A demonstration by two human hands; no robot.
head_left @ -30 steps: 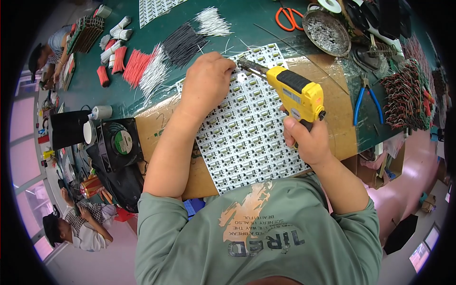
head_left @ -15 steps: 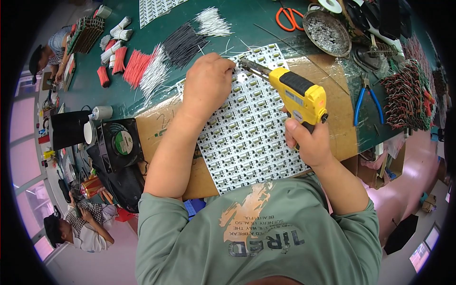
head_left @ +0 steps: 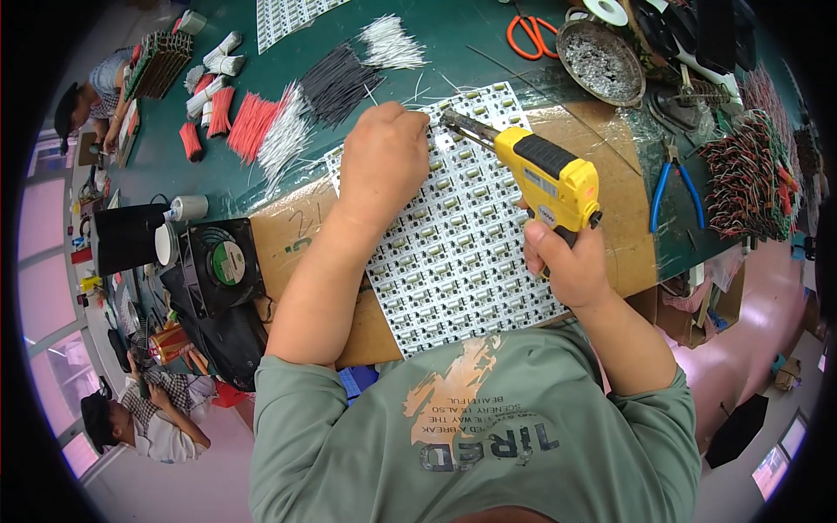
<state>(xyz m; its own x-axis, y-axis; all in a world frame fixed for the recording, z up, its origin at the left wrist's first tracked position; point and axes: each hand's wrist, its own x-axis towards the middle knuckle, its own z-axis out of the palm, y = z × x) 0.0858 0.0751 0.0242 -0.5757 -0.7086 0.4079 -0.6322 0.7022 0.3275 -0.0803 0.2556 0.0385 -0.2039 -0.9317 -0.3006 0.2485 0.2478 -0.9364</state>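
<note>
A white panel of small circuit boards (head_left: 466, 253) lies in front of me, bearing rows of small components. Over its far left part, my left hand (head_left: 385, 157) is closed in a pinch, fingertips low at the board. What they hold is hidden; a thin pale wire (head_left: 372, 94) shows just beyond the knuckles. My right hand (head_left: 567, 261) is wrapped round the grip of a yellow and black soldering gun (head_left: 549, 166). Its metal tip points left and touches or nearly touches the panel, close to my left fingertips.
Beyond the panel lie bundles of black wires (head_left: 337, 83), white wires (head_left: 286, 135) and red wires (head_left: 253, 125). Right are blue-handled pliers (head_left: 676, 187), orange scissors (head_left: 530, 37) and a metal bowl of scraps (head_left: 602, 59). A black fan (head_left: 220, 264) stands left. Two other people sit farther left.
My left hand has shifted very slightly, and the panel sits almost the same. The soldering gun stays nearly in place, its tip still beside my left fingertips.
</note>
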